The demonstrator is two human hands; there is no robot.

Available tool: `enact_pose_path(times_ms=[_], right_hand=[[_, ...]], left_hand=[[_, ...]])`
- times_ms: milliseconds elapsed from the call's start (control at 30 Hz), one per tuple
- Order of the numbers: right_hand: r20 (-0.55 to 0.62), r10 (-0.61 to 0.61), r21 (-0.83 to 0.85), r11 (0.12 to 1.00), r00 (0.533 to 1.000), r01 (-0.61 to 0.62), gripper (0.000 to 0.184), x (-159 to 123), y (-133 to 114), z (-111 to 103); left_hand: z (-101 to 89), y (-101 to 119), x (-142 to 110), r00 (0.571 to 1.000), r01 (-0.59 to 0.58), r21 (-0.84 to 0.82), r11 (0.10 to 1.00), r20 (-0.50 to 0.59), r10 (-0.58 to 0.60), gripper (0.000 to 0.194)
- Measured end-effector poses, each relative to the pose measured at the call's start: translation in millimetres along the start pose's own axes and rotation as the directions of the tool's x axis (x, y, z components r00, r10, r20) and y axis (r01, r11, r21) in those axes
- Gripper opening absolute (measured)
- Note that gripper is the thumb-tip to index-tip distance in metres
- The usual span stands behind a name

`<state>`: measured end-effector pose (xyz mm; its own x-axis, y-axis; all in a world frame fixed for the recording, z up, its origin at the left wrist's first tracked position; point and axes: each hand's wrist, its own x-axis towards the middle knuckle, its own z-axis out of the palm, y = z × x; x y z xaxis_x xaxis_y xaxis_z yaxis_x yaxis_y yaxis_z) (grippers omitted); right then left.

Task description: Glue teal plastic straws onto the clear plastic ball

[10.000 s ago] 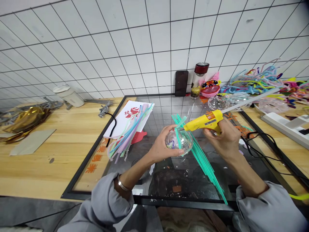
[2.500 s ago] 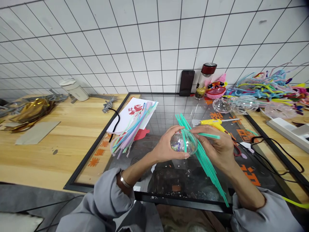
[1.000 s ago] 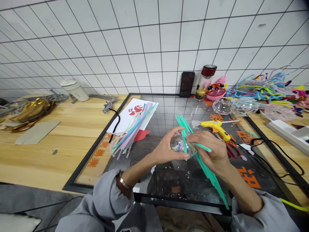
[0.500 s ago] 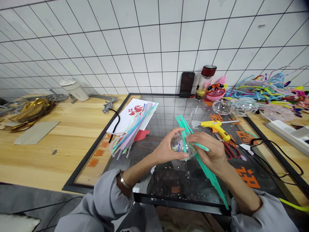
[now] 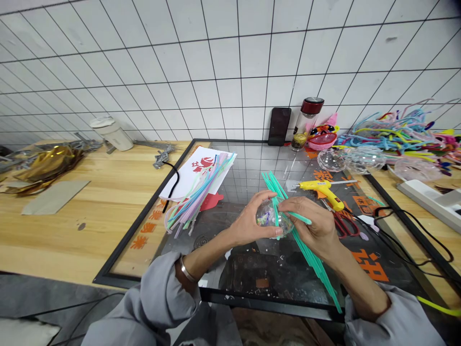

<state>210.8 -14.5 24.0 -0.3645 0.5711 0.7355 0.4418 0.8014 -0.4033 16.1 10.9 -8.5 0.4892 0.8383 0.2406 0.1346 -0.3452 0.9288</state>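
Left hand [image 5: 248, 221] cupped, right hand [image 5: 313, 221] pinching

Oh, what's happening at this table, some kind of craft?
It looks like craft work. The left hand holds a clear ball with a green strip across it, while the right hand pinches a green piece against it. More green strips lie beneath the hands. The yellow glue gun rests on the table, near red-handled scissors.

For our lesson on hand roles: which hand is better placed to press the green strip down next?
Right, I'd judge: the right hand already pinches the green strip, while the left hand steadies the clear ball.
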Motion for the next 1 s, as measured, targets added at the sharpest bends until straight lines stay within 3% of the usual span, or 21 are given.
enact_pose_path(times_ms=[100,333,600,1000], right_hand=[[-0.012,-0.008,-0.008,1.000,1.000,0.007,0.026,1,0,0],[-0.005,0.003,-0.011,1.000,1.000,-0.003,0.026,-1,1,1],[-0.004,0.013,-0.008,1.000,1.000,-0.013,0.025,-2,3,1],[-0.030,-0.012,-0.007,1.000,0.999,0.012,0.027,1,2,2]], left_hand=[[0.6,-2,1,0.997,-0.072,0.025,0.997,-0.014,0.073,0.080],[-2.5,3,0,1.000,0.013,0.041,0.999,0.023,-0.014,0.083],[-2.1,-6,2,0.994,-0.106,0.095,0.990,0.014,0.105,0.079],[-2.1,-5,2,0.993,-0.121,0.084,0.989,0.009,0.120,0.073]])
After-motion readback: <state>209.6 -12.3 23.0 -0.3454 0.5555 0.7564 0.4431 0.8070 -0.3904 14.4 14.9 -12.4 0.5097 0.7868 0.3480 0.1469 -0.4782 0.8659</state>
